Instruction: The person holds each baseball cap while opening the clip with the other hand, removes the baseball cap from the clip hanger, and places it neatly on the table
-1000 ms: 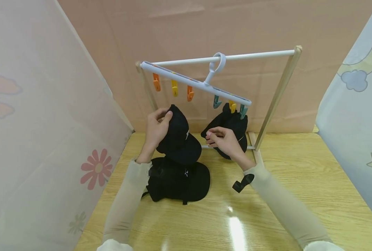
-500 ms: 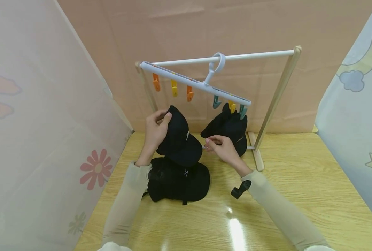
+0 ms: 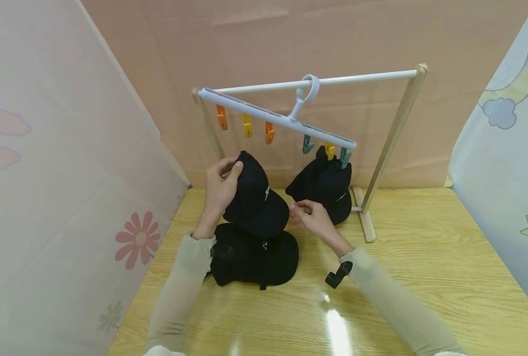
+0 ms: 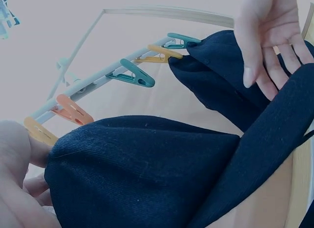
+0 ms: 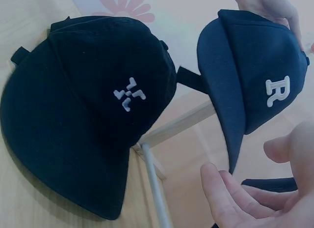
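A baseball cap (image 3: 251,188) with a white letter R (image 5: 278,91) hangs in front of the rack, its brim low and to the right. My left hand (image 3: 219,188) pinches the crown's upper left edge between thumb and fingers. Beside the brim is my right hand (image 3: 313,216), fingers loosely bent and thumb apart, gripping nothing. Whether its fingertips touch the brim I cannot tell. Another black cap (image 3: 243,257), with a small white emblem (image 5: 129,94), lies on the table below. Behind my right hand, a third cap (image 3: 328,180) hangs from a yellow clip (image 3: 330,151) and a green clip (image 3: 345,157).
A pale blue clip hanger (image 3: 255,109) slants across the rack's white bar (image 3: 366,79). Several of its clips hold nothing, including an orange clip (image 3: 270,133) above the R cap. The rack's right wooden post (image 3: 393,141) stands on the wood-grain table (image 3: 428,257).
My right hand has moved down and slightly left, from in front of the hung cap to the brim of the R cap. My left hand and its cap have sunk slightly.
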The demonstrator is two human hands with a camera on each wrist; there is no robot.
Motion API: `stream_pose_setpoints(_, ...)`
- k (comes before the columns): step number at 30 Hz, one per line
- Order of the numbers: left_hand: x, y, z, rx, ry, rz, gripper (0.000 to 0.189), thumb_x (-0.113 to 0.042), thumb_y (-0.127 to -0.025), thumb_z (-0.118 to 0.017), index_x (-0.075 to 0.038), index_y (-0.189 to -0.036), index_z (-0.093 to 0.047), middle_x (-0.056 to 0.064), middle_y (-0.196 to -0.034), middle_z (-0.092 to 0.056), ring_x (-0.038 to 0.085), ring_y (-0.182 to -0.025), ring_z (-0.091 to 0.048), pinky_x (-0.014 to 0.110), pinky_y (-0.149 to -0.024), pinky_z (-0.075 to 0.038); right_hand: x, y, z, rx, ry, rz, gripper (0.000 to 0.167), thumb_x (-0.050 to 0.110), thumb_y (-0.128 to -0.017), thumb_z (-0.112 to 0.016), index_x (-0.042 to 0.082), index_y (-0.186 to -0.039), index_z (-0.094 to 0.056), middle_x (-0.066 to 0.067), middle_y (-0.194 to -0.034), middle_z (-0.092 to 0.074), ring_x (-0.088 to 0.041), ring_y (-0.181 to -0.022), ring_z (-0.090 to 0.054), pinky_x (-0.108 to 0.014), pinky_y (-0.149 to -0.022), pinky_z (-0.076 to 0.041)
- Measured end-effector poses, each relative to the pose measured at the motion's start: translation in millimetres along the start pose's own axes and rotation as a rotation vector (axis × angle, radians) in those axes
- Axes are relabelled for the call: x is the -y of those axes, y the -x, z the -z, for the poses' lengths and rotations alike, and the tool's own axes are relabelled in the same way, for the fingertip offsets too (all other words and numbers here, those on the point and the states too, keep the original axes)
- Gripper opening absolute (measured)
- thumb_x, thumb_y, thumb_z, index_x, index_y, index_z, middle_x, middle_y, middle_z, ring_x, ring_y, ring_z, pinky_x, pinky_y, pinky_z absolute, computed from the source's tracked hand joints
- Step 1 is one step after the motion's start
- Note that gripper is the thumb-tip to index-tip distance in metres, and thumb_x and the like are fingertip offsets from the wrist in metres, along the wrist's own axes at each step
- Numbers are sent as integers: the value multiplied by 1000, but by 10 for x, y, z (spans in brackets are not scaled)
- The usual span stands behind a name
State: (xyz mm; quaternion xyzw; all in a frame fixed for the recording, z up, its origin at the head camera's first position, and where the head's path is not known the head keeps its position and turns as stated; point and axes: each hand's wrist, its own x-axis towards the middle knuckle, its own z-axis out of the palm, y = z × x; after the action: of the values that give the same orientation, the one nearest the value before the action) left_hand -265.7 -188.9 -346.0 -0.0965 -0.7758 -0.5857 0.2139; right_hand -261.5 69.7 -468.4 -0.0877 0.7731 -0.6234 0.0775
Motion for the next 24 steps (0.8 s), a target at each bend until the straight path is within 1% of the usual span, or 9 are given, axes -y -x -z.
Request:
stream_pose_setpoints(2, 4, 14, -4, 1, 13, -3, 25, -12, -107, -65, 3, -123, -77, 23, -124, -74, 36, -115, -71, 52, -104, -57, -23, -3, -21, 15, -17, -35, 53, 37, -110, -60, -5, -142, -59, -25, -120, -74, -34, -95, -79, -54, -91, -63)
stream_pose_setpoints(6, 15, 45, -17, -3, 35, -13, 25, -11, -106, -66, 3, -123, -76, 24, -124, -74, 36, -115, -71, 52, -104, -57, -55, -9, -57, 53, -93, -115, 59, 39, -110, -61, -7, -147, -53, -24, -121, -72, -23, -87, -78, -55, -96, -61)
stream_pose_setpoints(8, 24, 61, -24, -8, 42, -16, 25, -11, -106, -66, 4, -123, -76, 24, -124, -74, 36, -115, -71, 52, -104, -57, -66, -17, -78, 72, -148, -154, 61, 38, -110, -61, -8, -149, -50, -22, -120, -71, -20, -86, -77, -51, -94, -63)
stream_pose_setpoints(10, 30, 80, -32, -14, 47, -14, 24, -11, -106, -66, 4, -123, -76, 24, -123, -73, 36, -115, -70, 52, -104, -57, -74, -20, -93, 96, -187, -179, 63, 37, -110, -60, -9, -151, -47, -20, -118, -71, -18, -85, -77, -44, -90, -64)
stream_pose_setpoints(13, 24, 112, -43, -25, 55, -8, 24, -10, -106, -66, 4, -122, -76, 24, -122, -73, 36, -114, -70, 52, -104, -57, -85, -23, -117, 125, -267, -212, 64, 36, -111, -59, -10, -153, -45, -14, -114, -72, -18, -86, -77, -36, -86, -65)
stream_pose_setpoints(15, 19, 134, -48, -33, 58, -5, 23, -10, -106, -66, 4, -122, -76, 25, -121, -74, 36, -113, -70, 52, -104, -57, -87, -19, -129, 141, -307, -220, 60, 35, -112, -58, -11, -150, -47, -11, -109, -74, -18, -87, -78, -35, -85, -65)
stream_pose_setpoints(18, 9, 162, -55, -42, 63, -6, 24, -10, -106, -66, 4, -121, -76, 25, -119, -74, 35, -112, -70, 50, -102, -57, -86, -5, -139, 148, -353, -228, 49, 32, -113, -56, -9, -141, -55, -7, -103, -74, -18, -87, -78, -35, -84, -65)
stream_pose_setpoints(20, 5, 176, -58, -45, 65, -5, 24, -11, -106, -66, 4, -122, -76, 24, -120, -74, 34, -112, -70, 44, -100, -58, -79, 2, -139, 150, -362, -225, 43, 30, -113, -56, -7, -135, -58, -5, -101, -74, -18, -87, -78, -35, -83, -65)
stream_pose_setpoints(24, 8, 195, -60, -52, 77, 11, 24, -12, -106, -67, 2, -123, -77, 23, -120, -75, 30, -110, -72, 29, -92, -57, -61, 23, -139, 148, -365, -209, 37, 28, -113, -57, -5, -128, -60, -4, -100, -74, -18, -87, -79, -34, -82, -65)
